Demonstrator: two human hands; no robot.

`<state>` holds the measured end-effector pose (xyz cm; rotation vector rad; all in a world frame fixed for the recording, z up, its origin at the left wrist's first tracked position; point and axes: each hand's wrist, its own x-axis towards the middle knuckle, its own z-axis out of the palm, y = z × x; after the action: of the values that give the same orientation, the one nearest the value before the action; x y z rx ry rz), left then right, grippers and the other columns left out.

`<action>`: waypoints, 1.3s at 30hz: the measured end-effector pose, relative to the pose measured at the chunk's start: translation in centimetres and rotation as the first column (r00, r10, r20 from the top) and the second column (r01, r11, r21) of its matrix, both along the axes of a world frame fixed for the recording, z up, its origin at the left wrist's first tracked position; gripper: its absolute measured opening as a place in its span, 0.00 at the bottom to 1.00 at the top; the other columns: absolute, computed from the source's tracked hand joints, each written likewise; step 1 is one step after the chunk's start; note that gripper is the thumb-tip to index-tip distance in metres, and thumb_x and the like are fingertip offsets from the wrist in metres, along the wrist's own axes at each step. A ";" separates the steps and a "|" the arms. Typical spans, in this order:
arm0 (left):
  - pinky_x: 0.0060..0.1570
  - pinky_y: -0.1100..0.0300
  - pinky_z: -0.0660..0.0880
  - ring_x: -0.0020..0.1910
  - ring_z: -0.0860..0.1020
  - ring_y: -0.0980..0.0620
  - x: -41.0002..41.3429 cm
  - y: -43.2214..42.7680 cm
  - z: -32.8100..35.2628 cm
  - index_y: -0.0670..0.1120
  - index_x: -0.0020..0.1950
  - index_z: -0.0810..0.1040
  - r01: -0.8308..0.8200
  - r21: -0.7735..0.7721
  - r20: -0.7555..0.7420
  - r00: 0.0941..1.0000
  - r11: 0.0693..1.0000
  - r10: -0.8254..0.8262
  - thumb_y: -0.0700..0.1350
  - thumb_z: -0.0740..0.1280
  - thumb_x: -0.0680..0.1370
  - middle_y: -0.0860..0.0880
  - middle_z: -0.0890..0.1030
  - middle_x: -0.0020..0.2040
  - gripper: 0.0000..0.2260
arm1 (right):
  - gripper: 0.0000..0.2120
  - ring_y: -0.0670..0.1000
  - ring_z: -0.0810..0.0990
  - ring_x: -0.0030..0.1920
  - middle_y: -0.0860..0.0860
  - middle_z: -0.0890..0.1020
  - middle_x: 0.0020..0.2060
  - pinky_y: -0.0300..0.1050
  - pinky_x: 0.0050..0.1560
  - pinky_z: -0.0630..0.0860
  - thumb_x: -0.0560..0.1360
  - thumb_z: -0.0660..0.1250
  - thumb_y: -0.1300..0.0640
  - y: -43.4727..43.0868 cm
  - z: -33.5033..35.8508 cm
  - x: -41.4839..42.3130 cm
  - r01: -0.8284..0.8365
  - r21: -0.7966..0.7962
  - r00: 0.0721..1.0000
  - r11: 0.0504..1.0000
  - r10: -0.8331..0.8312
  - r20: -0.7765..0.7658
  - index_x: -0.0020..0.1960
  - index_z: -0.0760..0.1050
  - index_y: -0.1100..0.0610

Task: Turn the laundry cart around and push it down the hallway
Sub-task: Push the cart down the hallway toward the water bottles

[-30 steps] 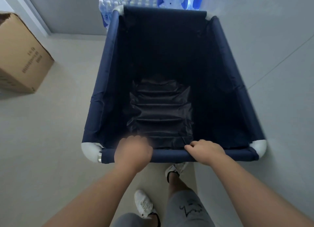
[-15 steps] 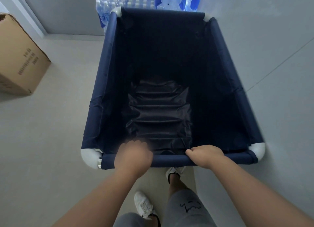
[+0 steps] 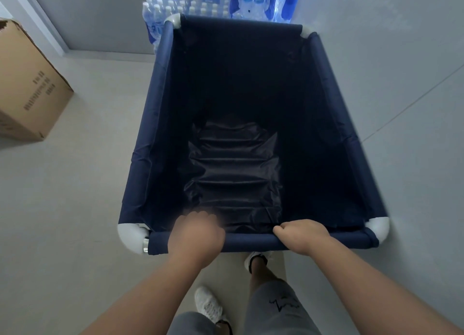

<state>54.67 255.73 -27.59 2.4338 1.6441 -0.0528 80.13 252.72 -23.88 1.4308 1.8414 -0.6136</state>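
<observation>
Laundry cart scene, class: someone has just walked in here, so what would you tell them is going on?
A person stands behind a navy fabric laundry cart, both hands closed on its near rail: left hand, right hand. The cart looks empty apart from its crumpled dark liner. Its far end sits right up against stacked packs of bottled water by the wall, with a cardboard box on the floor to the left. The cart faces the wall, so it has yet to be turned around.

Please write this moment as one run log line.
left hand, right hand: gripping laundry cart near rail | cart: empty | ahead: water bottle packs
</observation>
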 end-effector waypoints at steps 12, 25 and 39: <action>0.41 0.53 0.68 0.38 0.72 0.51 -0.1 -0.2 -0.1 0.51 0.39 0.74 0.013 0.003 0.018 1.000 1.000 -0.013 0.52 0.47 0.74 0.53 0.77 0.38 0.16 | 0.10 0.57 0.75 0.46 0.55 0.77 0.51 0.54 0.43 0.76 0.76 0.65 0.60 -0.4 -0.8 0.4 -0.018 0.049 1.000 0.999 0.019 -0.025 0.56 0.67 0.56; 0.39 0.52 0.63 0.39 0.73 0.49 -0.1 -0.1 0.2 0.52 0.37 0.70 0.004 -0.038 -0.011 1.000 0.999 -0.004 0.53 0.48 0.74 0.52 0.77 0.38 0.14 | 0.12 0.52 0.74 0.41 0.48 0.74 0.40 0.51 0.42 0.74 0.79 0.53 0.49 -1.0 -0.6 -0.3 0.380 0.152 0.924 0.912 -0.367 -0.109 0.46 0.72 0.51; 0.39 0.51 0.67 0.37 0.74 0.48 0.1 -0.6 0.7 0.50 0.36 0.73 -0.041 -0.029 -0.001 0.999 0.999 0.041 0.52 0.51 0.75 0.51 0.78 0.36 0.15 | 0.17 0.53 0.75 0.45 0.50 0.74 0.47 0.48 0.39 0.69 0.81 0.49 0.46 -1.2 0.1 -0.5 0.445 0.148 0.894 0.883 -0.430 -0.124 0.54 0.74 0.51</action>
<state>54.75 255.15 -26.93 2.3782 1.6815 -0.0702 79.67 251.55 -23.78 1.9949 1.6721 -0.7593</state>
